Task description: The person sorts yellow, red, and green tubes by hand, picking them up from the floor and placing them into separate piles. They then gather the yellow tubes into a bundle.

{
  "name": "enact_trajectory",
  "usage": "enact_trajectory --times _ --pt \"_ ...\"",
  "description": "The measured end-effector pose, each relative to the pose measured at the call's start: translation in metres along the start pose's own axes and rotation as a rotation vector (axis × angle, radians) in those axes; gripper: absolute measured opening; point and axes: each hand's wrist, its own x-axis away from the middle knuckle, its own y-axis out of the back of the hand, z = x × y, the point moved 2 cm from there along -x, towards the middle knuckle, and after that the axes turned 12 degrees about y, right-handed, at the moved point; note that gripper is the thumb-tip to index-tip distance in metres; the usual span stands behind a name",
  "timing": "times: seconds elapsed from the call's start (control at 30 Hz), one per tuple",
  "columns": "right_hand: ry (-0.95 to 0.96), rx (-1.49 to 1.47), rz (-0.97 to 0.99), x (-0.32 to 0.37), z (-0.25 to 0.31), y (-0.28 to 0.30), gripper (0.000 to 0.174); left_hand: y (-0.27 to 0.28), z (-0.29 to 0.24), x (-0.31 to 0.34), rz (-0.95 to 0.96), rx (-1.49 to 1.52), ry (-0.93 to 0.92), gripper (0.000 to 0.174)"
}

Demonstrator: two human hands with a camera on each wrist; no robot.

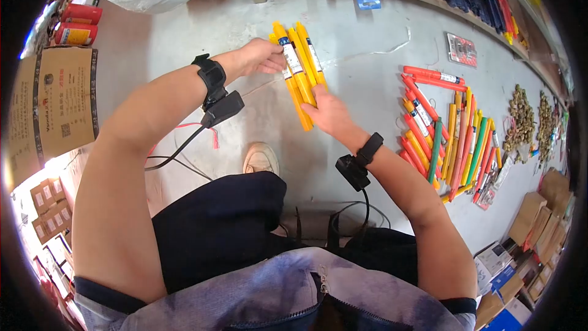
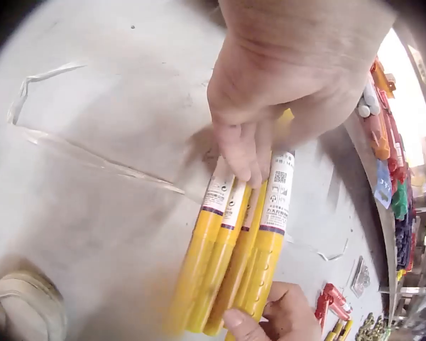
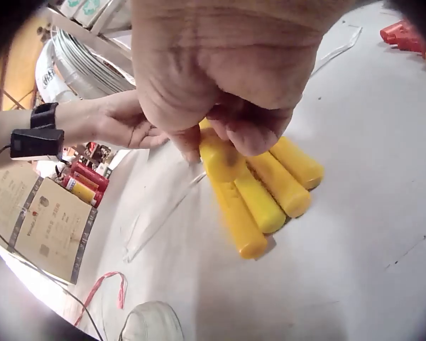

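Several yellow tubes (image 1: 299, 76) over grey floor (image 1: 202, 30)
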Motion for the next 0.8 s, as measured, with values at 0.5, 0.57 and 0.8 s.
enact_trajectory --times 0.5,0.57,0.8 --pt "0.253 0.146 -0.055 0.005 -0.009 -0.016 0.022 -0.019 0.027 -0.019 0.132 -0.238 -0.181 0.035" --pt "0.249 0.243 0.007 0.008 0.003 0.005 0.018 -0.035 0.017 -0.009 0.155 -0.099 -0.249 0.038" --pt "0.353 0.447 0.009 0.055 -0.016 0.077 0.011 -0.022 0.021 -0.015 0.419 -0.004 0.167 0.027"
